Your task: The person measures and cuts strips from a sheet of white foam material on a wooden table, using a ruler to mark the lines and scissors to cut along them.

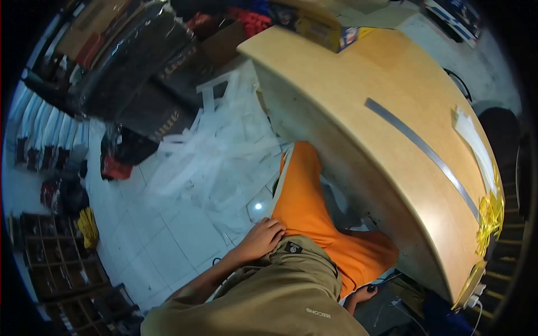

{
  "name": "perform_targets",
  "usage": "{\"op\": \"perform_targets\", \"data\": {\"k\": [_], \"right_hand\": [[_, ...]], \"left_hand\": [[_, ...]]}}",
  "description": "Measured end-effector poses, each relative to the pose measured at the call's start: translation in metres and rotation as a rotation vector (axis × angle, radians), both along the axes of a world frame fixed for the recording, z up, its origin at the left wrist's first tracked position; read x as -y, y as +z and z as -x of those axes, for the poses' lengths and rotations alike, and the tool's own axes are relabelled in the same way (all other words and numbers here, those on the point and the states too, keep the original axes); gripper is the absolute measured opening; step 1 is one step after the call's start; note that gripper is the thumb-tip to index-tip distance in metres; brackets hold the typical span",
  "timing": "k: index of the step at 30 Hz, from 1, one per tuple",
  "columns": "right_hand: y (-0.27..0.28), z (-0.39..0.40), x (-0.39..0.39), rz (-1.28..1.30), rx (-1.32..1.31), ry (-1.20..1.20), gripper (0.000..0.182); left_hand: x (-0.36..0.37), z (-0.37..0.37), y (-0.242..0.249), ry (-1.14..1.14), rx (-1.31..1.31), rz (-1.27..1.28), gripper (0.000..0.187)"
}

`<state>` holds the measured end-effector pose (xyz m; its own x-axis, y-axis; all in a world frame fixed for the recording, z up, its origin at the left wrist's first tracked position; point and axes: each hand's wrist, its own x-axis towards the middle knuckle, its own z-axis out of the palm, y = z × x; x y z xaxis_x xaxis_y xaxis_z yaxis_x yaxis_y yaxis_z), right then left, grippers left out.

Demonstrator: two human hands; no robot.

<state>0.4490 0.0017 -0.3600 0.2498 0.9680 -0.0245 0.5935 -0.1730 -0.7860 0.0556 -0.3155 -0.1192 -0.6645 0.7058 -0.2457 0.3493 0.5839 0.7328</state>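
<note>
Flanking trousers [305, 196]: white strips [221, 143], table [336, 84]

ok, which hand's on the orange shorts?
The left hand, fingers on the orange shorts; the right hand is lower, past the other thigh, by a dark object.

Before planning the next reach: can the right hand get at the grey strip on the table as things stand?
Probably not directly: the right hand is low beside the orange shorts, below the tabletop. Lifted over its edge, it should find the grey strip mostly uncovered.
</note>
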Motion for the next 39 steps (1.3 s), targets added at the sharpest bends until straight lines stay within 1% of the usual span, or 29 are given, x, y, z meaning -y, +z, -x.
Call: {"op": "perform_targets", "data": {"k": [1, 2, 3, 5, 6, 7, 9, 10, 13, 14, 16, 17, 18, 19, 20, 21, 22, 23, 24, 26, 28, 29, 31, 32, 34, 35, 37, 38, 39], "right_hand": [[-0.006, -0.006, -0.010, 0.003, -0.016, -0.035, 0.037], [-0.013, -0.012, -0.016, -0.056, -0.019, 0.017, 0.037], [-0.007, -0.013, -0.017, -0.063, 0.004, 0.032, 0.037], [0.004, -0.005, -0.008, -0.027, -0.094, 0.035, 0.036], [0.016, -0.002, -0.003, 0.017, 0.050, 0.024, 0.035], [0.011, -0.013, -0.001, 0.011, 0.068, 0.031, 0.035], [0.010, -0.025, 0.018, -0.082, -0.077, 0.212, 0.033], [0.014, -0.025, 0.026, -0.086, -0.323, 0.225, 0.027], [0.039, -0.014, 0.026, -0.074, -0.269, 0.261, 0.027], [0.042, -0.009, 0.025, -0.067, -0.253, 0.272, 0.027], [0.053, 0.008, 0.026, -0.051, -0.220, 0.295, 0.027], [0.059, 0.017, 0.028, -0.041, -0.203, 0.304, 0.027], [0.065, 0.025, 0.032, -0.031, -0.187, 0.311, 0.027], [0.071, 0.033, 0.039, -0.022, -0.172, 0.312, 0.027], [0.075, 0.041, 0.045, -0.016, -0.156, 0.311, 0.027], [0.078, 0.046, 0.050, -0.013, -0.139, 0.310, 0.027], [0.080, 0.045, 0.051, -0.012, -0.119, 0.309, 0.027], [0.081, 0.044, 0.053, -0.011, -0.098, 0.307, 0.027], [0.085, 0.048, 0.055, -0.012, -0.079, 0.307, 0.027], [0.088, 0.048, 0.052, -0.017, -0.041, 0.311, 0.027], [0.099, 0.050, 0.042, -0.022, 0.007, 0.326, 0.027], [0.103, 0.049, 0.036, -0.021, 0.031, 0.333, 0.027], [0.111, 0.050, 0.034, -0.015, 0.070, 0.337, 0.027], [0.113, 0.048, 0.033, -0.012, 0.087, 0.335, 0.027], [0.119, 0.056, 0.037, -0.011, 0.112, 0.327, 0.027], [0.120, 0.060, 0.038, -0.014, 0.123, 0.321, 0.027], [0.123, 0.055, 0.033, -0.025, 0.149, 0.306, 0.027], [0.125, 0.051, 0.031, -0.031, 0.165, 0.297, 0.027], [0.131, 0.054, 0.033, -0.037, 0.182, 0.287, 0.027]], "left_hand": [[0.003, 0.000, -0.004, -0.005, 0.001, -0.028, 0.023], [0.004, 0.004, -0.009, 0.015, -0.003, -0.065, 0.029], [0.004, 0.008, -0.016, 0.029, 0.020, -0.071, 0.029], [-0.001, 0.020, -0.029, 0.095, -0.147, -0.163, 0.035], [-0.004, 0.025, -0.035, 0.118, -0.115, -0.151, 0.038], [-0.003, 0.024, -0.033, 0.126, -0.097, -0.155, 0.038], [0.004, 0.023, -0.025, 0.077, -0.041, -0.119, 0.039], [0.013, 0.023, -0.025, 0.086, -0.019, -0.119, 0.039], [0.056, 0.032, -0.028, -0.047, 0.365, -0.230, 0.028], [0.071, 0.051, -0.039, -0.054, 0.615, -0.207, 0.033], [0.103, 0.095, -0.078, 0.087, 1.133, -0.263, 0.042], [0.117, 0.108, -0.108, 0.274, 1.086, -0.267, 0.044], [0.132, 0.118, -0.150, 0.457, 1.032, -0.265, 0.047], [0.157, 0.125, -0.232, 0.502, 0.794, -0.113, 0.046], [0.179, 0.134, -0.301, 0.533, 0.553, 0.036, 0.046], [0.191, 0.148, -0.322, 0.479, 0.480, 0.417, 0.045], [0.196, 0.151, -0.338, 0.404, 0.258, 0.712, 0.042], [0.207, 0.157, -0.355, 0.372, 0.236, 0.722, 0.040], [0.217, 0.157, -0.382, 0.401, 0.265, 0.753, 0.040], [0.221, 0.163, -0.412, 0.430, 0.311, 0.777, 0.040], [0.216, 0.163, -0.429, 0.482, 0.274, 0.780, 0.041], [0.212, 0.164, -0.435, 0.485, 0.296, 0.781, 0.041], [0.201, 0.170, -0.448, 0.484, 0.355, 0.607, 0.040], [0.196, 0.170, -0.458, 0.484, 0.367, 0.609, 0.040], [0.189, 0.157, -0.515, 0.554, 0.395, 0.598, 0.036], [0.189, 0.150, -0.534, 0.551, 0.400, 0.595, 0.036], [0.186, 0.140, -0.545, 0.387, 0.356, 0.647, 0.038], [0.186, 0.136, -0.551, 0.393, 0.427, 0.666, 0.039], [0.185, 0.136, -0.551, 0.383, 0.437, 0.659, 0.039]]}}
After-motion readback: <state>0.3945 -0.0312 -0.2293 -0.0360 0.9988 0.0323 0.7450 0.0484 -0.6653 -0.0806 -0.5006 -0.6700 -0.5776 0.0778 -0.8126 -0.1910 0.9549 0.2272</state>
